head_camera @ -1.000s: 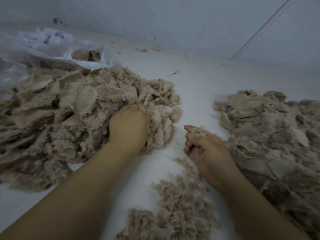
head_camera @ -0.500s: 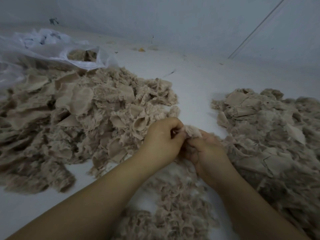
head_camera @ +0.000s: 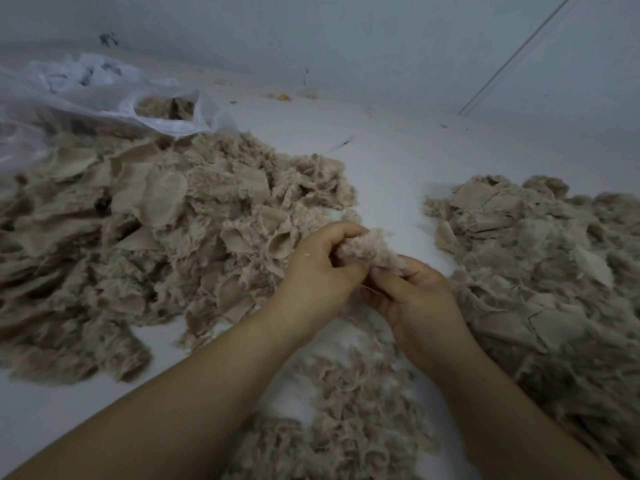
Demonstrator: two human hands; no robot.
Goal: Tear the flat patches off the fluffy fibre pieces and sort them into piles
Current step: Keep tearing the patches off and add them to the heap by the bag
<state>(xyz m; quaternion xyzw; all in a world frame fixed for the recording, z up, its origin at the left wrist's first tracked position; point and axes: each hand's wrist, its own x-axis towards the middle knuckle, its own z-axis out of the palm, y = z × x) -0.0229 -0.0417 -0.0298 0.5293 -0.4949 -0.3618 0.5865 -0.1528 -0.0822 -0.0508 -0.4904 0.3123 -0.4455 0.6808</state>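
A fluffy fibre piece (head_camera: 367, 252), beige and tufted, is held between both hands above the middle of a white surface (head_camera: 388, 161). The left hand (head_camera: 318, 275) has its fingers curled over the piece's left end, and the right hand (head_camera: 415, 296) pinches its right end with thumb and fingertips; the two hands touch each other around it. To the left lies a large pile (head_camera: 156, 237) of fluffy pieces with flat woven patches attached. To the right lies a second pile (head_camera: 540, 271), showing many flat patches mixed with fluff. Below the hands, close to the person, a smaller heap of loose fluff (head_camera: 346, 410) spreads out. A translucent plastic bag (head_camera: 104, 98) holding more beige material sits at the far left, behind the large pile.
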